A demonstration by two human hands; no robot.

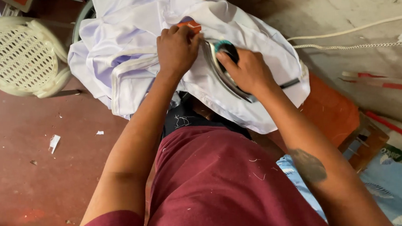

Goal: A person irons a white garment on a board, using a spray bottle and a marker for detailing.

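A white garment [128, 42] lies bunched over an orange-covered board [330, 110] in front of me. My left hand [177, 50] presses down on the cloth with its fingers curled, holding a fold near an orange patch [193, 25]. My right hand [248, 71] grips the dark handle of a metal clothes iron [219, 66], which rests tilted on the garment just right of my left hand. The iron's sole shows as a shiny curved edge; the rest is hidden under my hand.
A cream plastic stool [20, 58] with a perforated seat stands at the upper left on the red floor [34, 178]. A white cord [357, 29] and a braided cable [363, 45] run along the grey wall at right. Light blue patterned cloth [398, 193] lies at lower right.
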